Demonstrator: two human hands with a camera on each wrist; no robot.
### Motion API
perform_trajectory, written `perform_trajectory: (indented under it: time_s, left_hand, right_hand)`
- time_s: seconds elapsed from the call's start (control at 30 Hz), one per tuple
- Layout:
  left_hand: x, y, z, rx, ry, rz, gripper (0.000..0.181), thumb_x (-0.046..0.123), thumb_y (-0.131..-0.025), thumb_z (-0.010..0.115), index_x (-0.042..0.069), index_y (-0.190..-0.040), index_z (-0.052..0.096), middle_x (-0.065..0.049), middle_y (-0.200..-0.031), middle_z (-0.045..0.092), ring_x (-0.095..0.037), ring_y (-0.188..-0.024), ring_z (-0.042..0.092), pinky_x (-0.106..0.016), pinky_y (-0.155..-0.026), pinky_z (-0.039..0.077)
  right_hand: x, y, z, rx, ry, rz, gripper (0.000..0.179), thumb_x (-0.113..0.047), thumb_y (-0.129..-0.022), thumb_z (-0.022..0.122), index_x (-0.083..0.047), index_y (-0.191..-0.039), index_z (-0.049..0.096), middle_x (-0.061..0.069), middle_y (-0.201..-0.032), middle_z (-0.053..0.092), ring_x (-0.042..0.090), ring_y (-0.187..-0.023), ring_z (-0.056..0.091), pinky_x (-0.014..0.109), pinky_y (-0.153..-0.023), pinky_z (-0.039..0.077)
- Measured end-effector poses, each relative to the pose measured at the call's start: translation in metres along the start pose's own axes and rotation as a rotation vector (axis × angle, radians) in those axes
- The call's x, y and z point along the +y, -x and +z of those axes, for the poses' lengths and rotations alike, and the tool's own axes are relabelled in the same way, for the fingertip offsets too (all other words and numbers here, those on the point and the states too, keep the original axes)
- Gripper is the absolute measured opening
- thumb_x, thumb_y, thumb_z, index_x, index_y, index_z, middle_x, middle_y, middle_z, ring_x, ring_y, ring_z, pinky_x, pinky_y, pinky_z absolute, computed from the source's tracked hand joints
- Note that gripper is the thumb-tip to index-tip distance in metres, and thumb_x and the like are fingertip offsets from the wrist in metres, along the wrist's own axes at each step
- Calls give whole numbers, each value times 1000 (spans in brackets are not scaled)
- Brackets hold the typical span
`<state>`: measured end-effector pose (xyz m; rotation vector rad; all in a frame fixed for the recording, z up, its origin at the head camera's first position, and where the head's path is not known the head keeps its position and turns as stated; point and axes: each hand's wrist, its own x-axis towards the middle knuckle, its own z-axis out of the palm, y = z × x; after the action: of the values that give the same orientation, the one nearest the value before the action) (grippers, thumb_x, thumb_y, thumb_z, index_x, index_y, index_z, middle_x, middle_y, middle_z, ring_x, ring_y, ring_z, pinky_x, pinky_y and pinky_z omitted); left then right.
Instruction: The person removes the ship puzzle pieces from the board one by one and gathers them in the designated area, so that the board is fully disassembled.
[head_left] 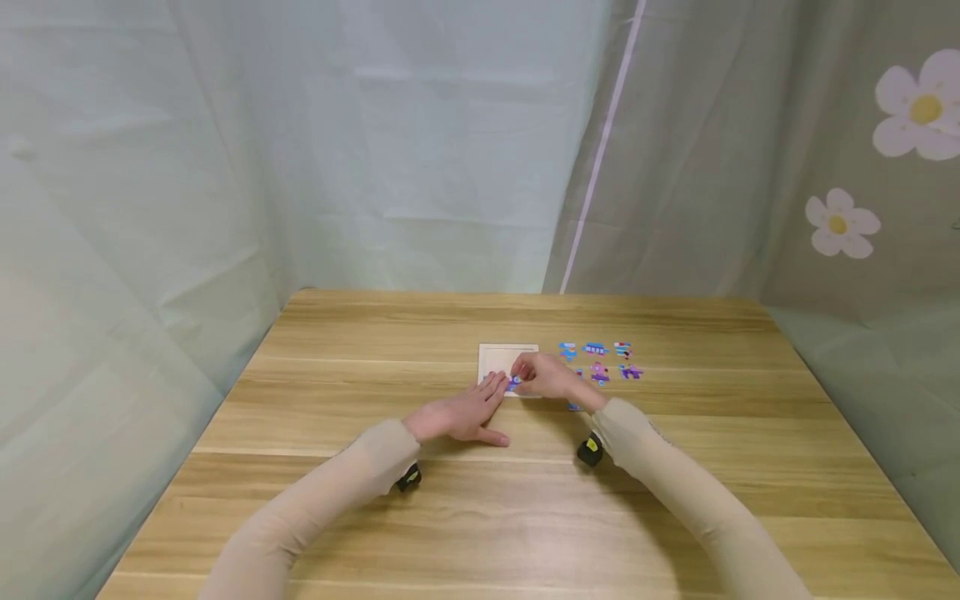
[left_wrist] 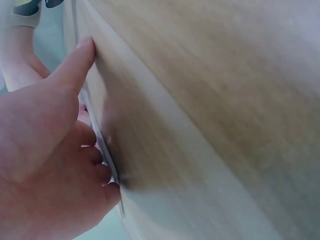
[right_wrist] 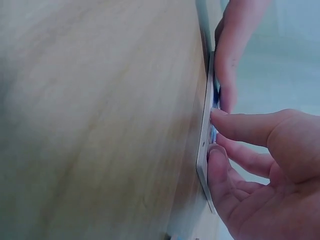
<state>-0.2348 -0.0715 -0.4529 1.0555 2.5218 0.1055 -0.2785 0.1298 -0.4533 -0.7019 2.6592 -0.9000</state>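
A pale square puzzle board lies on the wooden table, with blue and purple jigsaw pieces along its near side. My left hand lies flat, fingers extended over the board's near left part and thumb spread onto the table. My right hand pinches a jigsaw piece at the board's near right part, just beside the left fingertips. In the right wrist view, the thumb and fingers of the right hand close in at the board's edge, with a bit of blue between them; the piece is mostly hidden.
Several loose jigsaw pieces lie in rows to the right of the board, some partly hidden behind the right wrist. A curtain hangs behind the table's far edge. Black cameras hang under both wrists.
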Motion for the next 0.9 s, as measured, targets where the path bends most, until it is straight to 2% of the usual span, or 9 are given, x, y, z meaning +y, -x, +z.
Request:
perform_trajectory:
  time_s: [0.27, 0.47, 0.73, 0.9]
  left_hand:
    - [3, 6, -1, -13, -11, -71, 94, 58, -95, 47, -7, -152, 8, -24, -161, 0, -36, -150, 4, -40, -123, 14]
    - [7, 8, -3, -44, -41, -106, 93, 59, -96, 44, -6, -152, 8, -23, -161, 0, -35, -150, 5, -39, -123, 14]
    - [13, 11, -6, -47, -71, -104, 91, 56, -96, 46, -8, -151, 12, -26, -160, 5, -36, -150, 9, -40, -123, 16]
    - [13, 10, -7, -46, -81, -103, 91, 55, -97, 45, -9, -151, 11, -27, -160, 4, -37, -150, 8, -39, -123, 16]
  right_hand:
    - [1, -1, 0, -9, -27, 19, 19, -7, -82, 73, -3, -99, 65, 11, -93, 68, 19, -86, 62, 32, -80, 53]
    - [0, 0, 3, 3, -11, 2, 20, -5, -82, 73, -2, -99, 63, 12, -92, 67, 19, -84, 62, 31, -79, 54]
    - [-2, 2, 7, 8, -23, 17, 21, -2, -83, 71, -1, -101, 61, 12, -94, 65, 20, -86, 61, 31, -82, 54]
    - [-2, 1, 7, 24, -45, 9, 23, 1, -81, 71, -2, -100, 58, 12, -94, 64, 19, -85, 60, 30, -79, 53]
